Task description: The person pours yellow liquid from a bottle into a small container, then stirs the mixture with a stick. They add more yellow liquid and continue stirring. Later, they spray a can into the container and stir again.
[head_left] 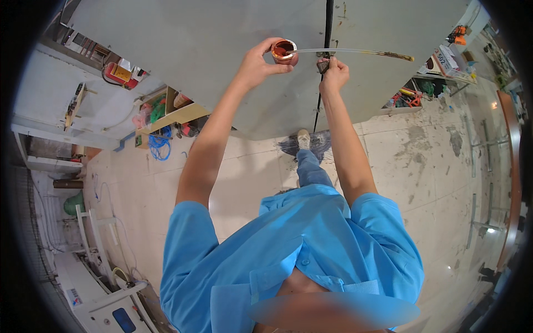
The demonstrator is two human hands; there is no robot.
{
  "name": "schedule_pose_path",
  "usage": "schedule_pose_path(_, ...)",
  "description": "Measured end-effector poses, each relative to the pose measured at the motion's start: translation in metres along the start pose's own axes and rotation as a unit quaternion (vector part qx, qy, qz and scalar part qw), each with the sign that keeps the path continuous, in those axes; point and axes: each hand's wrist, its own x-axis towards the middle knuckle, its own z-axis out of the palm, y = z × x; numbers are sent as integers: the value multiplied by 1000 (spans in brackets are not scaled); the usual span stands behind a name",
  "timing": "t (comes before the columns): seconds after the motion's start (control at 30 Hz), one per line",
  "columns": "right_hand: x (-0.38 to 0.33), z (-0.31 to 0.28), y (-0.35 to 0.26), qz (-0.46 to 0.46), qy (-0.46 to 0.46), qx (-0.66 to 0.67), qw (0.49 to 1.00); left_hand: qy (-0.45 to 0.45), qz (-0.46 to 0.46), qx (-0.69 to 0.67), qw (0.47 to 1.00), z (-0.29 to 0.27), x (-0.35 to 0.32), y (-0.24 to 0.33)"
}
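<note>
My left hand (pixel 260 65) is wrapped round a small open jar (pixel 285 62), white-rimmed and stained reddish brown inside and out. A thin translucent stick or tube (pixel 338 50) leans out of the jar's mouth to the right. Brown smears coat its far end. My right hand (pixel 335 75) is closed, its fingertips pinching a small dark piece (pixel 322 66) at the seam between two grey panels (pixel 266 102). Whether that piece is fixed to the panels or loose I cannot tell. A dark strip (pixel 328 25) runs along the seam above my right hand.
On the left, a wooden shelf box (pixel 180 115) holds assorted items, with a coil of blue hose (pixel 160 144) below it. A red box-shaped object (pixel 118 74) hangs farther back. Boxes (pixel 444 60) and a tool bin (pixel 405 100) stand at the right. Dark stains mark the tiled floor (pixel 400 166).
</note>
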Motion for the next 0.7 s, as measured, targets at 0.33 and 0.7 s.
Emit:
schedule_pose_path(0.33, 6, -28, -9, -51, -155, -224, 961, 17, -8, -12, 1000, 8, -13, -11)
schedule_pose_path(0.7, -7, -86, -32, -55, -242, -409, 878, -76, -50, -92, 992, 85, -51, 24)
